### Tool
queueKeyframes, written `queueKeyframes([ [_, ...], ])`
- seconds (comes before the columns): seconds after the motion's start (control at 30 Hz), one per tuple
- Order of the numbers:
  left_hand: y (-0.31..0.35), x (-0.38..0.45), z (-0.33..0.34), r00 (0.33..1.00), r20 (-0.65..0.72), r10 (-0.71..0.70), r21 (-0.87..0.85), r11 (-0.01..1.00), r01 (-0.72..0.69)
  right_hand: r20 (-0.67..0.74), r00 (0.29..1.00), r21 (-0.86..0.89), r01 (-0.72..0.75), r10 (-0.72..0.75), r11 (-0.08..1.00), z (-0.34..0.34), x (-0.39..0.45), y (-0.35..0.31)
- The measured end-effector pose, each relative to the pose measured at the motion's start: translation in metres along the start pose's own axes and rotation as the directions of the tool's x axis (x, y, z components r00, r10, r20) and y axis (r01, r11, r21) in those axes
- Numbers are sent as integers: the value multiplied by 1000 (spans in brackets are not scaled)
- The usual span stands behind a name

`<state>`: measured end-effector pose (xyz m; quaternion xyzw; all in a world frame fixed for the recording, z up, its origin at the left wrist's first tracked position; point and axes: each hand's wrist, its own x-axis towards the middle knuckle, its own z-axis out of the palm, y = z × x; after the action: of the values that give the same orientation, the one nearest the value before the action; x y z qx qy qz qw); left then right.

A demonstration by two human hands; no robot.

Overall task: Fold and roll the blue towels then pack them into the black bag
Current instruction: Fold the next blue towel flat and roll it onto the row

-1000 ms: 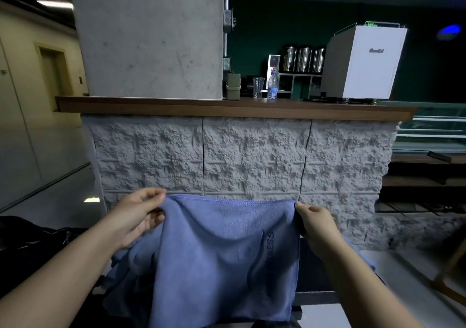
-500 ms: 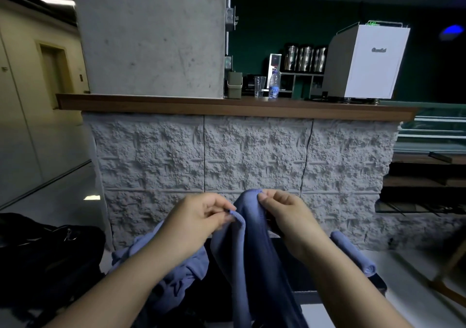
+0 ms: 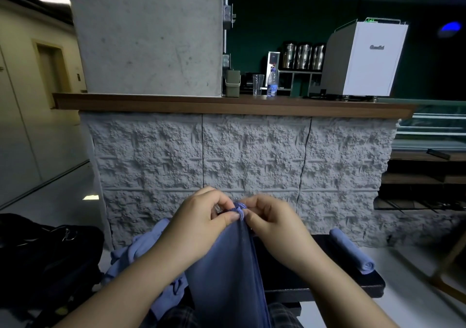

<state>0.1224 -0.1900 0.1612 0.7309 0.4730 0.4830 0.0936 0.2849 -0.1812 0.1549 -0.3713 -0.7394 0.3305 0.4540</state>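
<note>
**Towel corners joined, fold in hand**

Towel [image 3: 227,272] hangs lengthwise straight down from both hands, its top corners bunched together between them. Left hand [image 3: 199,229] pinches those corners, thumb against forefinger; right hand [image 3: 273,226] pinches the same bunch from the opposite side, touching it. Rolled towel [image 3: 351,252] lies on the dark tabletop [image 3: 353,281] to the right. Black bag [image 3: 48,254] sits left, nearer the left hand.

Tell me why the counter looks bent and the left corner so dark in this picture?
Head view: the wide-angle lens bows the long wooden countertop and the grey concrete pillar. Head view: dim room light leaves the black fabric bag nearly featureless, while the white boxy coffee machine and a floor reflection glare. Head view: the hands and folded blue towel stay fairly sharp.
</note>
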Motion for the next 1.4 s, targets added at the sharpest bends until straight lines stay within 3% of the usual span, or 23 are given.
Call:
queueKeyframes([
  [0.23,-3,0,6,991,45,-124,-33,992,126,36,999,-66,32,-29,997,-3,-3,2],
  [0.43,-6,1,2,998,64,-30,113,993,23,22,1000,56,15,-16,998,-4,1,7],
  [0.6,-19,-3,3,962,270,39,153,985,-83,-85,996,82,21,-14,996,-6,5,16],
  [0.73,-42,-9,-2,926,379,5,360,921,-152,-233,971,121,-21,49,992,-18,10,24],
  [0.87,-48,-7,-11,931,364,-6,382,913,-143,-261,962,103,-51,76,993,-33,10,36],
  [0.93,-48,-2,-16,925,371,79,372,901,-226,-273,959,73,-60,77,996,-36,9,41],
  [1.0,-46,3,-22,909,350,227,439,817,-373,-309,949,20,-58,62,998,-38,9,44],
  [1.13,-42,10,-30,885,294,361,422,782,-459,-363,931,5,-37,37,999,-45,9,45],
  [1.4,-46,6,-18,973,172,155,298,933,-202,-341,939,-135,-102,51,986,-45,12,69],
])
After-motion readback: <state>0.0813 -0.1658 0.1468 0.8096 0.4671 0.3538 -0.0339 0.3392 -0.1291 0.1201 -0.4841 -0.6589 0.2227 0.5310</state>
